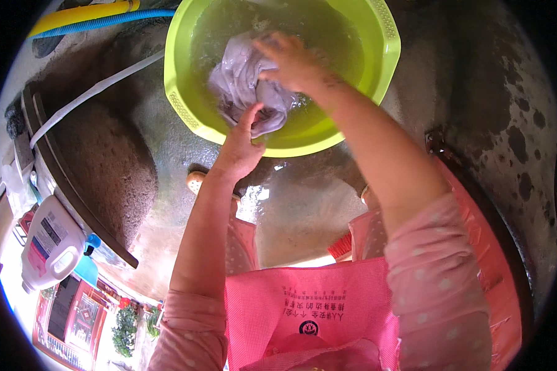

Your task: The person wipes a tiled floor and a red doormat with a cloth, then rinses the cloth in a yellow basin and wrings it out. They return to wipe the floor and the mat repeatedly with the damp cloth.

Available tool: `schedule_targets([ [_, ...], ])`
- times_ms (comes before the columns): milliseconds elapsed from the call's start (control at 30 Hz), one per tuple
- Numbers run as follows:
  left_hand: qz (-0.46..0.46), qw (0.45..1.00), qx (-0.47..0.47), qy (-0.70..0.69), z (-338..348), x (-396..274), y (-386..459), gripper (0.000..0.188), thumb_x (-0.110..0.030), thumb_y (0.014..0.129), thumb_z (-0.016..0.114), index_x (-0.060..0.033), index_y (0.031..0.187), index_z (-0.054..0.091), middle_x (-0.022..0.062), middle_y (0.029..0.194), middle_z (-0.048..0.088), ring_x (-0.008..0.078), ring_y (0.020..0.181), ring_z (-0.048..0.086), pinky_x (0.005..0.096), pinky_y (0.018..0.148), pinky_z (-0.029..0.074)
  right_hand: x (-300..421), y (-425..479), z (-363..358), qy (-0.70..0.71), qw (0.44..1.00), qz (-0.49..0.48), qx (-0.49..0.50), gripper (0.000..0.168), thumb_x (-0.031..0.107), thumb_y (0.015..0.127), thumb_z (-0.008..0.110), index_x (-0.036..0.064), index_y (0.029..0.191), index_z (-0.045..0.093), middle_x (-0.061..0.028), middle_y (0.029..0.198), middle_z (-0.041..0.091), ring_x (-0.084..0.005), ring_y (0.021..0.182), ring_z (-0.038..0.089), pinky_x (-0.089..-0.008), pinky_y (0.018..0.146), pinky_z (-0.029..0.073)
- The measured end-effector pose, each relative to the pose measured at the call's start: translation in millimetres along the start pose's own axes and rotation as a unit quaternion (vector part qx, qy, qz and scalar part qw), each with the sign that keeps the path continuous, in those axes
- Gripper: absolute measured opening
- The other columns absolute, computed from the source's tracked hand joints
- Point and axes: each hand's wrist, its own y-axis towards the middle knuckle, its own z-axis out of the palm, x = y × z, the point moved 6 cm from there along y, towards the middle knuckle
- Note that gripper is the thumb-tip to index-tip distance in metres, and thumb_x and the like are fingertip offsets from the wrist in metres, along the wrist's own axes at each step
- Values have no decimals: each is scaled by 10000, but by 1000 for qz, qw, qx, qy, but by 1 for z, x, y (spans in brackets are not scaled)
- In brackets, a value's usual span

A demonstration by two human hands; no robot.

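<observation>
A lime-green plastic basin of cloudy water stands on the floor before me. Bunched lavender wet fabric lies in it, partly out of the water. My left hand grips the near end of the fabric, its thumb on top and its other fingers hidden beneath. Over the far right side of the bundle is my right hand, fingers spread and blurred by motion. Whether those fingertips touch the fabric is not clear.
A yellow hose, a blue corrugated hose and a white flat hose run left of the basin. A white detergent jug stands at the left. A pink apron covers my lap. At the right is a red panel with a dark edge.
</observation>
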Motion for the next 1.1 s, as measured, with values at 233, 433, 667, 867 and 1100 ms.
schedule_targets([
  [233, -205, 848, -26, -489, 15, -4, 22, 906, -559, 794, 637, -281, 1470, 101, 99, 1542, 1, 381, 1394, 61, 700, 1004, 188, -29, -34, 66, -13, 971, 150, 187, 539, 147, 692, 745, 99, 1187, 538, -143, 1274, 525, -336, 1124, 526, -427, 903, 461],
  [433, -152, 688, 93, -703, 35, 31, 72, 585, -602, 891, 446, -170, 1282, 387, 157, 1331, 371, 338, 1218, 385, 527, 970, 365, 49, -58, -7, 579, 805, -10, 130, 254, 46, 702, 711, 36, 914, 572, -41, 794, 559, -107, 759, 546, -290, 666, 476],
  [667, 95, 873, 41, -477, -12, -2, 45, 511, -505, 889, 495, -54, 1111, 586, 122, 1157, 604, 230, 1062, 584, 389, 854, 509, 143, -88, -93, 490, 851, -188, -23, 297, 321, 792, 660, 84, 683, 518, -91, 713, 554, -284, 683, 592, -431, 621, 458],
  [867, -6, 732, 26, -681, -5, -31, 61, 481, -363, 855, 537, -138, 1277, 481, 133, 1210, 549, 274, 1139, 507, 469, 1000, 380, -25, 2, -24, 86, 972, -98, -198, 252, 337, 813, 667, 101, 824, 580, -103, 770, 583, -293, 703, 598, -411, 628, 500],
  [1100, -134, 802, -182, -553, -30, 8, 44, 944, -525, 773, 651, -256, 1479, 86, 154, 1538, -11, 379, 1412, 36, 684, 1053, 31, -75, -24, 24, 84, 986, 130, -63, 582, 174, 854, 587, 118, 1383, 350, -233, 1169, 538, -355, 1121, 521, -418, 977, 424],
])
